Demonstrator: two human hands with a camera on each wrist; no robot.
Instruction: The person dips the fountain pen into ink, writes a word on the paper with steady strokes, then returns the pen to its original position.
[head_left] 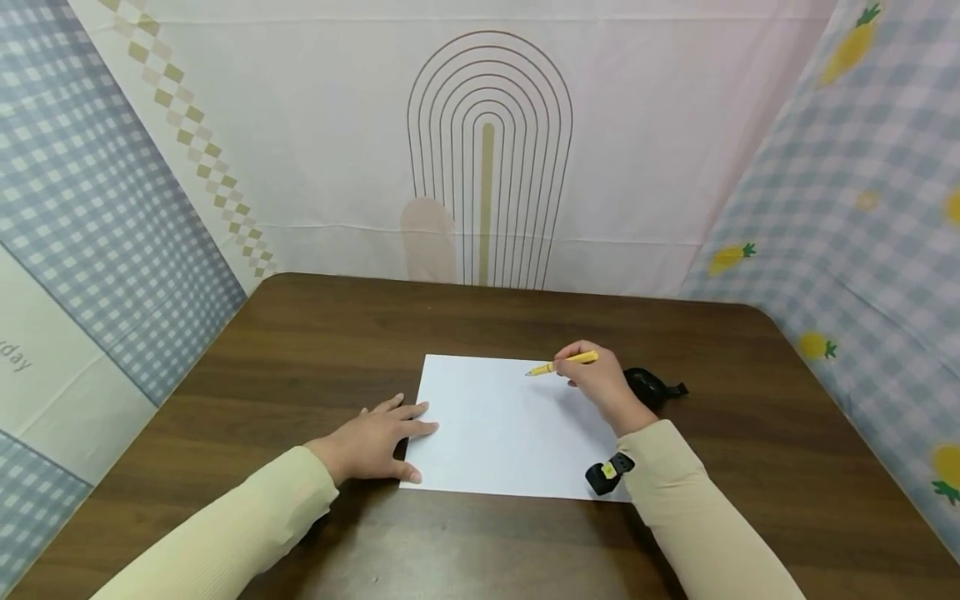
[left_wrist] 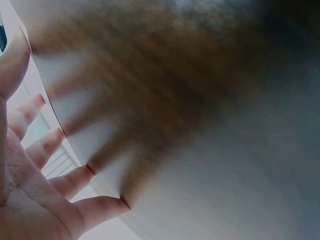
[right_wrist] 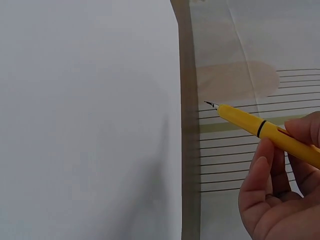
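Observation:
A blank white sheet of paper lies on the brown wooden table. With fingers spread, my left hand rests across the sheet's left edge; thumb and some fingertips overlap the paper. The left wrist view shows the same hand from the palm side, its fingertips down on the surface. My right hand pinches a yellow fountain pen between thumb and fingers above the sheet's upper right. In the right wrist view the pen has its metal nib bare, pointing left, with a dark ring round the barrel.
Just behind the right hand, a black rounded object with a short tab lies on the table. A black camera is strapped at the right wrist. Patterned cloths hang beyond the table's back and sides.

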